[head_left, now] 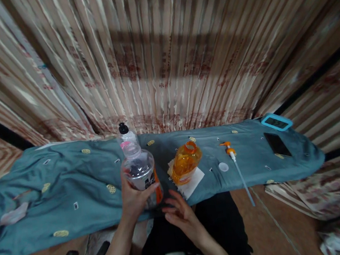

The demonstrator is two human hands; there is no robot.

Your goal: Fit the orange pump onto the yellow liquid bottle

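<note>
My left hand (137,196) is wrapped round a large clear plastic bottle (139,167) with an open neck and a black and orange label. Just right of that bottle is my right hand (180,210), fingers apart and curved, holding nothing. Beyond it stands an orange bottle (187,163) of amber liquid, its mouth uncapped, on a piece of white paper (193,185). Behind the clear bottle is a smaller clear bottle (128,139) with a black cap. An orange pump head with a long tube (232,154) lies to the right, by a white round disc (223,167).
A blue-green patterned cloth (94,171) covers the narrow table. At its right end lie a dark phone (277,144) and a blue-framed device (276,122). Pleated curtains (161,61) hang close behind. A crumpled pale item (15,215) lies at the left.
</note>
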